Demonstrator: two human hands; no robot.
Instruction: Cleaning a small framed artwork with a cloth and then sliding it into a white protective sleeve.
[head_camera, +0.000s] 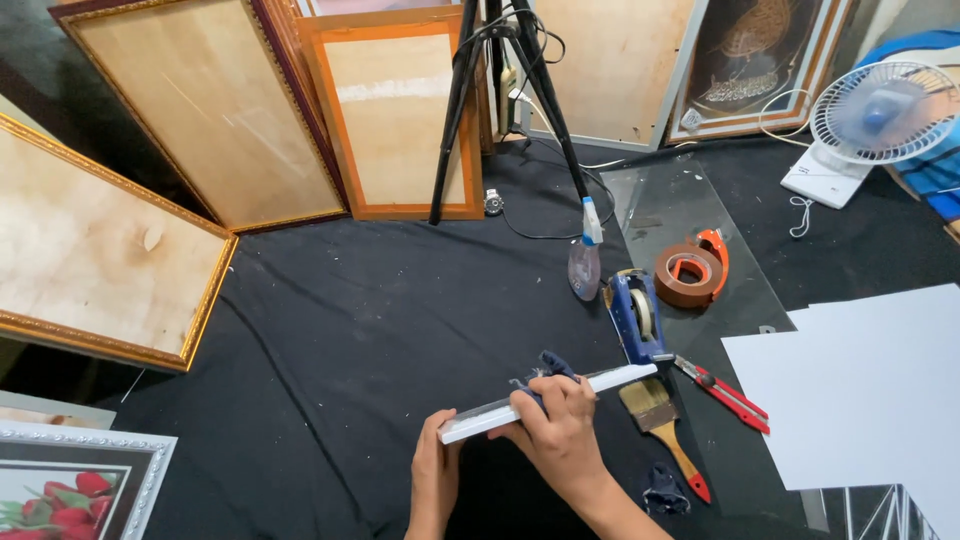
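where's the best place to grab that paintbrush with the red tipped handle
Grip the paintbrush by its wooden handle, coming from above at the near right. It lies flat on the black cloth, bristles pointing away under the white strip, while the red-tipped handle end lies free and clear of the red pliers.

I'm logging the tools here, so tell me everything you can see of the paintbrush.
The paintbrush lies flat on the dark cloth, just right of the right hand. It has pale, worn-looking bristles, a metal band and a wooden handle ending in a red tip. Bristles point up-left, toward the white strip held in both hands; the handle runs down-right. No hand touches it.
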